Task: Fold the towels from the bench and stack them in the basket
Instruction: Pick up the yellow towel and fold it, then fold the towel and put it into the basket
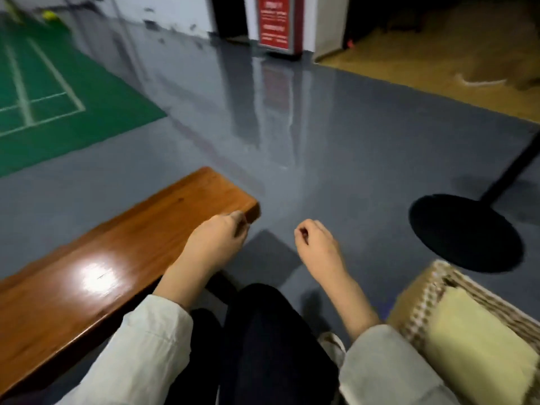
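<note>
- Floor [336, 147]: grey, glossy, fills the middle of the view. It borders a tan floor section [438, 62] at upper right.
- Court mat [73, 112]: green with white lines, lies on the floor at upper left.
- Bench [87, 258]: brown polished wood, runs from lower left towards the centre, with a bright light reflection on its top. Its far end lies just under the left hand.
- Legs [268, 340]: dark trousers, bottom centre, between the bench and the basket.
- Stand base [464, 232]: black round disc on the floor at right, with a black pole rising towards the right edge. It sits just beyond the basket.
- Basket [420, 290]: woven, pale, at lower right beside the right forearm.
- Towel [479, 346]: pale yellow, folded flat, lies inside the basket.
- Sign [276, 23]: red panel in a light frame, stands upright on the floor at top centre. Its text is too blurred to read.
- Left hand [217, 238]: light sleeve, held over the bench end, fingers loosely curled, nothing in it.
- Right hand [317, 244]: light sleeve, held over the floor apart from the left, fingers loosely curled, nothing in it.
- Ball [49, 15]: small, yellow-green, blurred, at the far upper left.
</note>
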Tool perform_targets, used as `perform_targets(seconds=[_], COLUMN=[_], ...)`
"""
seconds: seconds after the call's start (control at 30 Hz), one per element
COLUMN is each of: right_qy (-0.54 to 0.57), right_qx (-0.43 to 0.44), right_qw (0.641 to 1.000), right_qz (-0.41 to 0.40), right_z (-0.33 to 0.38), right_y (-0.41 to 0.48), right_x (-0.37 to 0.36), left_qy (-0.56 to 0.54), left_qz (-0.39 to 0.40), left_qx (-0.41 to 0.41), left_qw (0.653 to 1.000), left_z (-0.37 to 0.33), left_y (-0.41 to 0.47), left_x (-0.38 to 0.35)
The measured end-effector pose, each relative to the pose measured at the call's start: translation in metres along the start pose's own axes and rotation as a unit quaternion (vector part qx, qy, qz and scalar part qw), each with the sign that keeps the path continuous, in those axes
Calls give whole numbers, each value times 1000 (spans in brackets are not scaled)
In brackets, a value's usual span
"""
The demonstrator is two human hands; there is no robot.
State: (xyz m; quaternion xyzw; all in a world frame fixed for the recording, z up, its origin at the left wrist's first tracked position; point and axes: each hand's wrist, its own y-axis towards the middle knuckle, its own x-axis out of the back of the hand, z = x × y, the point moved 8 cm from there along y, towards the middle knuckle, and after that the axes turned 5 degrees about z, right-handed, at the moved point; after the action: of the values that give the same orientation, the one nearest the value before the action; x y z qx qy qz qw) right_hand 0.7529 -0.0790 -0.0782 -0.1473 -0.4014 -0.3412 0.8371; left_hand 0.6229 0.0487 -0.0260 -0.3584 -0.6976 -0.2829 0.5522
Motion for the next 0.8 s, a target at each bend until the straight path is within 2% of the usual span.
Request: perform_targets(seconds=[0.17, 0.33, 0.53, 0.8], right_qy=[4, -16, -25, -21], right_qx=[143, 258, 339, 402], right_qw=[985, 948, 903, 856], right_qz=[97, 183, 265, 324], right_z=[130, 241, 333, 420], right_y=[9, -25, -88, -183], right_x=[-73, -146, -218, -308], left_qy=[1, -10, -13, -50], left_qz=[-55, -95, -109, -117], left_qx=[138, 275, 413, 502], left_qw=[989, 957, 904, 856], left_z=[129, 224, 295, 360], left_y=[-76, -179, -298, -427], left_x=[50, 74, 75, 65])
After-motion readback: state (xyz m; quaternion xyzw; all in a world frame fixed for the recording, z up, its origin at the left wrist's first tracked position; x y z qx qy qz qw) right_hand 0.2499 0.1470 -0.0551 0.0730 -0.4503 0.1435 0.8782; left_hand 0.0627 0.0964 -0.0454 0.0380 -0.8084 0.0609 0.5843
